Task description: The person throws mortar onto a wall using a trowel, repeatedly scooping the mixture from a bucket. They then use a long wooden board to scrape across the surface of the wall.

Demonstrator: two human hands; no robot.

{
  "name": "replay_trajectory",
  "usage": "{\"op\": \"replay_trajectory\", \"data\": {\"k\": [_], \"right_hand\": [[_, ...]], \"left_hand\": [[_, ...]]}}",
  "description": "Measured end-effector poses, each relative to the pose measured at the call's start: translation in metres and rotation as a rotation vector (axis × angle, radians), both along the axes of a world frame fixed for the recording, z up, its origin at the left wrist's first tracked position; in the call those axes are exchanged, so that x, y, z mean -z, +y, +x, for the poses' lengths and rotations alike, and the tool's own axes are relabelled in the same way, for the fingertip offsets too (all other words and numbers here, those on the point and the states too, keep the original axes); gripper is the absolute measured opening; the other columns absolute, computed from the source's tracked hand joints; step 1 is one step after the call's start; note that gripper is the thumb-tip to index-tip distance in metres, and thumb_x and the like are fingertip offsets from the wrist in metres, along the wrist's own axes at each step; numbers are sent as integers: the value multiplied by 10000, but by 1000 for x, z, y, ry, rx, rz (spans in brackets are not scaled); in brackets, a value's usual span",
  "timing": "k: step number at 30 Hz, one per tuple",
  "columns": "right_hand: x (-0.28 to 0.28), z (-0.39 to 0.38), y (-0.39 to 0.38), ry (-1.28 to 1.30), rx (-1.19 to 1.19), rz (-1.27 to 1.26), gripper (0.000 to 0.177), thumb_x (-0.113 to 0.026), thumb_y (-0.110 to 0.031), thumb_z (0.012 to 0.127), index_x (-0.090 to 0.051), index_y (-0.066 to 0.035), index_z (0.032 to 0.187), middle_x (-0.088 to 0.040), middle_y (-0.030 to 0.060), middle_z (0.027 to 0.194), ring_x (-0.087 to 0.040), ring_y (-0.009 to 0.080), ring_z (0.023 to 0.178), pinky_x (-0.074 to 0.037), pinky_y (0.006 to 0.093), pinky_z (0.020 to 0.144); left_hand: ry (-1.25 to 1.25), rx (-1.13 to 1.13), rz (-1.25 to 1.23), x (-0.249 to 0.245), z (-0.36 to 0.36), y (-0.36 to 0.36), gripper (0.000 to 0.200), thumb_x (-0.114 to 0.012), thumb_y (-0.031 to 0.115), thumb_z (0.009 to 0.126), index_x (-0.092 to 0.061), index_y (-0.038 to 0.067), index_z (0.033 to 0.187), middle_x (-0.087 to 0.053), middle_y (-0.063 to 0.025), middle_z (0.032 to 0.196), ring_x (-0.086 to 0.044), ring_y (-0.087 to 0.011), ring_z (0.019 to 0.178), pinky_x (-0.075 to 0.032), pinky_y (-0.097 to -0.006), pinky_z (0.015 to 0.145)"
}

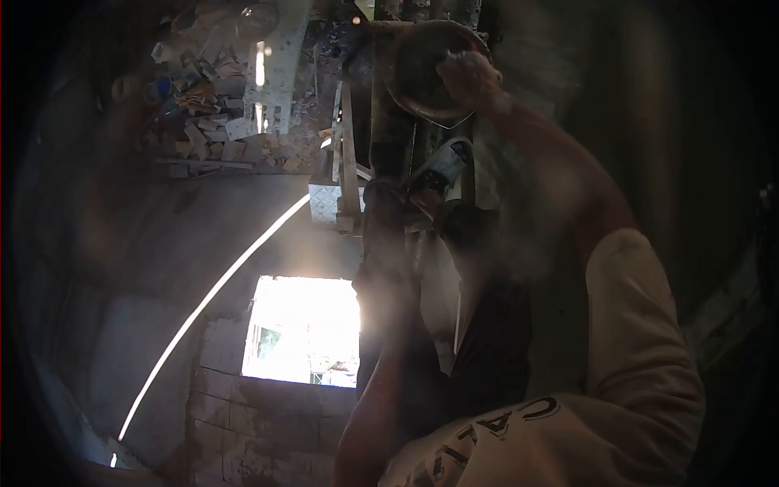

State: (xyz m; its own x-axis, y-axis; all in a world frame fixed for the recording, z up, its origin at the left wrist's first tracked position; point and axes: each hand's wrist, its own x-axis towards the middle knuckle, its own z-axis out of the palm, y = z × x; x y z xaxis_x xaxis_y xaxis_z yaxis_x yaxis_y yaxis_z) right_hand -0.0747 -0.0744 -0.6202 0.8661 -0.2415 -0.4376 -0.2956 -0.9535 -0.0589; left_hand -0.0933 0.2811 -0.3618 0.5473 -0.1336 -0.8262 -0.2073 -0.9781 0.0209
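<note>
My right arm reaches out to a round bucket [402, 77], where my right hand [472, 79] is closed over its opening near the right rim. Pale matter shows at the fingers; I cannot tell what they hold. A thin wire handle [446, 126] hangs at the bucket's near side. My left forearm [375, 414] runs down along my dark trousers [495, 341], and haze and glare hide the left hand's fingers. Below the bucket, my foot in a light and dark shoe [442, 166] rests on narrow boards.
Broken wood and rubble [215, 134] lie at the upper left, beside a long pale board [276, 73]. Upright wooden strips [349, 154] stand left of my foot. A bright window opening [304, 329] sits in a block wall [235, 414]. Dusty haze hangs over the view.
</note>
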Motion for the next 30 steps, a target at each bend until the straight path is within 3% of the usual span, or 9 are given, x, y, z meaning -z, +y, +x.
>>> {"op": "replay_trajectory", "data": {"k": [2,7,10,14,19,21,22,26,30], "right_hand": [[-28,-33,15,-170,10,131,149,-665,-224,864,-760,-109,872,-743,100,929,-753,285,816,-601,436,724],[-144,-78,19,108,579,243,276,-596,-330,970,-692,-76,1016,-716,176,964,-715,373,921,-556,513,840],[-60,-194,42,-161,596,99,275,-582,-341,993,-683,-86,1011,-711,190,958,-715,383,908,-560,519,824],[-85,-223,72,-19,658,73,245,-635,-331,954,-686,-96,996,-703,159,912,-714,352,859,-576,514,776],[-29,-279,132,74,615,265,327,-716,-384,895,-708,-73,998,-710,171,821,-726,363,838,-573,500,794],[-42,-258,118,104,1238,488,380,-691,-407,912,-707,-33,976,-721,206,856,-729,387,886,-565,498,814],[-49,-250,119,128,1549,611,410,-679,-418,920,-706,-12,964,-727,224,873,-730,399,909,-561,498,824],[-45,-257,133,0,1587,634,397,-646,-396,963,-705,-5,933,-706,237,864,-701,433,879,-535,505,764],[-63,-271,156,5,1069,477,322,-660,-376,930,-707,-61,975,-714,199,881,-709,448,913,-578,531,811]], "left_hand": [[-17,-116,63,-11,-5,-3,672,-618,534,961,-560,17,1387,-558,-255,1375,-564,-439,1269,-500,-535,1032],[-128,-105,59,-10,-14,-7,716,-628,554,948,-544,19,1416,-520,-244,1420,-539,-439,1296,-462,-535,1080],[-174,-37,45,-19,-17,-16,636,-639,484,948,-584,16,1376,-564,-242,1364,-563,-440,1259,-469,-537,1071],[-234,106,-219,17,-5,-40,569,-650,419,957,-610,6,1347,-620,-256,1295,-593,-420,1245,-479,-503,1063],[243,-341,-375,202,-29,-91,457,-601,300,980,-622,17,1339,-660,-168,1319,-619,-314,1257,-481,-384,1025],[434,-805,-343,273,-48,-121,441,-556,273,1000,-591,25,1364,-632,-114,1365,-587,-281,1284,-459,-357,1023],[553,-1152,-266,277,-51,-141,469,-547,290,1005,-556,34,1399,-581,-102,1444,-534,-256,1359,-432,-345,1051],[657,-1429,-388,274,-53,-179,431,-521,254,998,-542,33,1367,-548,-85,1457,-469,-219,1413,-400,-382,1084],[684,-1650,-656,199,-4,-217,339,-530,191,985,-599,42,1282,-661,-82,1252,-610,-243,1221,-501,-433,954]]}}
